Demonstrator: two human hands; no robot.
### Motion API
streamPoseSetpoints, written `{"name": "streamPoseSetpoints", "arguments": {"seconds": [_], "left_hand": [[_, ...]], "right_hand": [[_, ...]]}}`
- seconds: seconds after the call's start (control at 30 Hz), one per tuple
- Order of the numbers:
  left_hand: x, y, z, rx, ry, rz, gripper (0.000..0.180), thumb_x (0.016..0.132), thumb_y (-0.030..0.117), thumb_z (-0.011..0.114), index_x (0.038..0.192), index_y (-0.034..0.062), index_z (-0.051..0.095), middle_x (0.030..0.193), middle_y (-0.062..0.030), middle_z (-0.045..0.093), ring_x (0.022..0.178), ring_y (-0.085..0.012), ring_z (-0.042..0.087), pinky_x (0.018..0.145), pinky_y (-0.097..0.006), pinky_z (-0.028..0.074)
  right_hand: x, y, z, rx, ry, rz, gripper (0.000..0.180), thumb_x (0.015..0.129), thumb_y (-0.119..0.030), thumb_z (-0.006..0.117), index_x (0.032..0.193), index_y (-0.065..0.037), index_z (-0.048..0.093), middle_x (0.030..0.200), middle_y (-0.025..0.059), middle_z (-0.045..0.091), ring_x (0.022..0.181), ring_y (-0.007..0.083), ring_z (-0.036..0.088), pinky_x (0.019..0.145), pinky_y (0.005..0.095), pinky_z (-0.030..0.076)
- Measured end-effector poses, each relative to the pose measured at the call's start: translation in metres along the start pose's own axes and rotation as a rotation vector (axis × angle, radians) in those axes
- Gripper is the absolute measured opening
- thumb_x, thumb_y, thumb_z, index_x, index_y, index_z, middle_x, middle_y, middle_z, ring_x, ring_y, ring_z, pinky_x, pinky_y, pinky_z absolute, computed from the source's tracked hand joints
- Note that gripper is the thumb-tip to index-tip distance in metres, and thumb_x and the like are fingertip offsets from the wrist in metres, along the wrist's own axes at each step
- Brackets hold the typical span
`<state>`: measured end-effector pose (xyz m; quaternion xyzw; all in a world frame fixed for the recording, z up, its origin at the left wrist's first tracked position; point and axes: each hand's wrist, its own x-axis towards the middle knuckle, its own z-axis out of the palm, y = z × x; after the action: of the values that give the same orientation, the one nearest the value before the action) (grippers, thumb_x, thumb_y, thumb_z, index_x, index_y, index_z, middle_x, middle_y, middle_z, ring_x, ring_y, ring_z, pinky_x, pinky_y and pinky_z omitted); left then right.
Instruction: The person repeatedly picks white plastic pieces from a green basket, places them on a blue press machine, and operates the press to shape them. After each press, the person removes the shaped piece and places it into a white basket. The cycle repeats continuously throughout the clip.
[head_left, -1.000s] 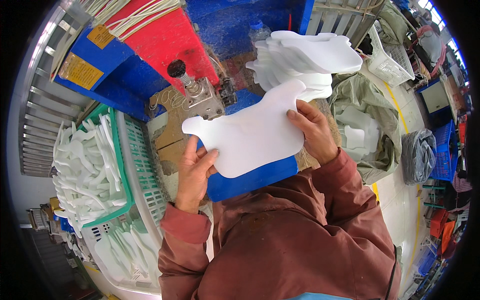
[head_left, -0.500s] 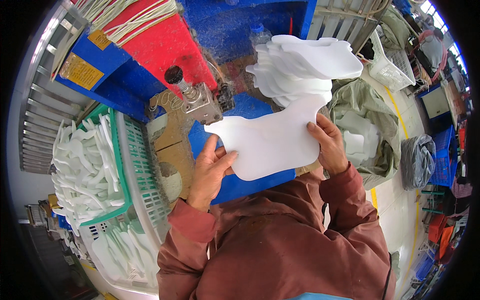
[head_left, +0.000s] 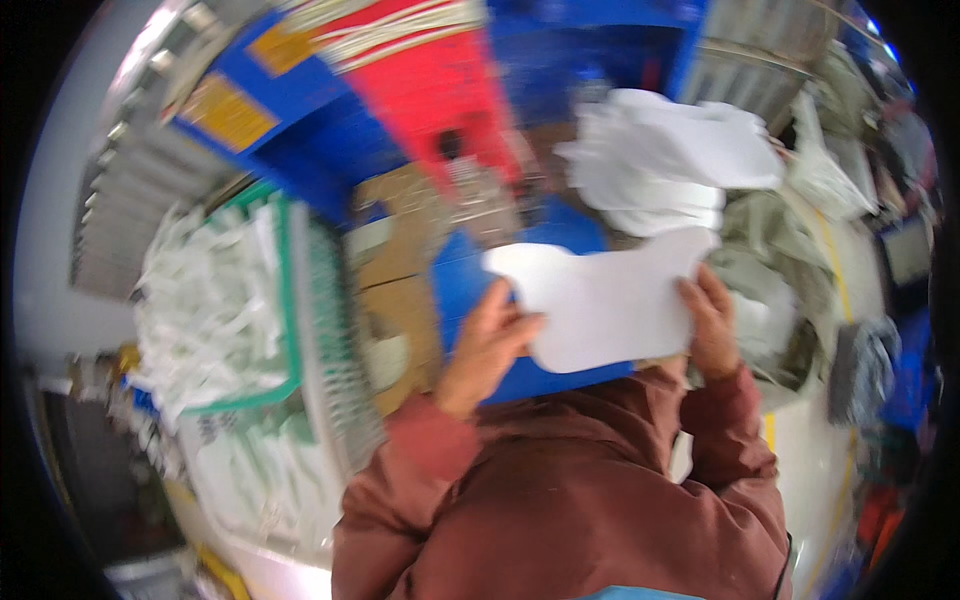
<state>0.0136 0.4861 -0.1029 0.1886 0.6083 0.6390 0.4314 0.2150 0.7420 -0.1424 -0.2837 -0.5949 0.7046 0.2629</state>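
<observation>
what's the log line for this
white sheet: held; left hand: left end; right hand: right end; white stack: farther off, right

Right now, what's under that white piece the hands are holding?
A blue surface shows past some edges of the white piece. Whatever is directly beneath it is covered, so I can't tell.

White sheet (head_left: 605, 312) smooth, matt; jacket (head_left: 580, 500) matt cloth; green basket (head_left: 292, 300) plastic.
</observation>
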Motion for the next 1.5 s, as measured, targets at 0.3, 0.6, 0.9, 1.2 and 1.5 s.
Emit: {"name": "streamPoseSetpoints", "arguments": {"seconds": [0.3, 0.6, 0.9, 1.2, 1.5], "left_hand": [[-0.101, 0.024, -0.069, 0.44, 0.168, -0.127, 0.052, 0.105, 0.022, 0.069, 0.152, 0.003, 0.056, 0.112, -0.0083, 0.077, 0.094, -0.016, 0.074, 0.078, -0.031, 0.061], [-0.19, 0.098, -0.249, 0.776, 0.976, 0.121, 0.045, 0.103, 0.018, 0.068, 0.144, 0.0002, 0.064, 0.119, -0.008, 0.076, 0.099, -0.0132, 0.07, 0.08, -0.029, 0.058], [-0.121, 0.1, -0.328, 0.79, 0.971, 0.071, 0.061, 0.098, 0.034, 0.073, 0.147, 0.0016, 0.06, 0.116, -0.0113, 0.075, 0.094, -0.0181, 0.071, 0.073, -0.032, 0.058], [-0.101, 0.1, -0.365, 1.092, 1.21, 0.193, 0.048, 0.094, 0.022, 0.075, 0.137, 0.0035, 0.066, 0.113, -0.0178, 0.075, 0.102, -0.0358, 0.073, 0.086, -0.044, 0.058], [-0.086, 0.097, -0.401, 1.521, 1.421, -0.159, 0.079, 0.089, 0.021, 0.079, 0.158, 0.0105, 0.042, 0.134, -0.0202, 0.064, 0.116, -0.0457, 0.065, 0.098, -0.054, 0.054]], "right_hand": [[0.0, 0.038, 0.031, -0.128, -0.302, 0.079, 0.036, 0.108, -0.015, 0.063, 0.136, 0.006, 0.065, 0.113, 0.0026, 0.072, 0.097, 0.0112, 0.065, 0.085, 0.0257, 0.052], [0.002, 0.05, 0.007, -0.696, -0.21, -0.086, 0.029, 0.098, -0.006, 0.067, 0.125, 0.006, 0.069, 0.08, 0.0107, 0.065, 0.074, 0.0143, 0.06, 0.069, 0.032, 0.051], [-0.016, 0.029, 0.027, -0.725, -0.424, -0.167, 0.028, 0.099, -0.005, 0.066, 0.125, 0.006, 0.068, 0.084, 0.0092, 0.064, 0.073, 0.0169, 0.06, 0.069, 0.0327, 0.05], [-0.018, 0.034, 0.021, -0.746, -0.386, -0.222, 0.028, 0.097, -0.006, 0.068, 0.122, 0.006, 0.07, 0.089, 0.0144, 0.071, 0.077, 0.022, 0.067, 0.072, 0.0355, 0.054], [-0.019, 0.027, 0.024, -0.737, -0.485, -0.231, 0.033, 0.092, -0.003, 0.071, 0.124, 0.004, 0.07, 0.093, 0.0166, 0.073, 0.08, 0.0257, 0.072, 0.075, 0.0374, 0.058]]}}
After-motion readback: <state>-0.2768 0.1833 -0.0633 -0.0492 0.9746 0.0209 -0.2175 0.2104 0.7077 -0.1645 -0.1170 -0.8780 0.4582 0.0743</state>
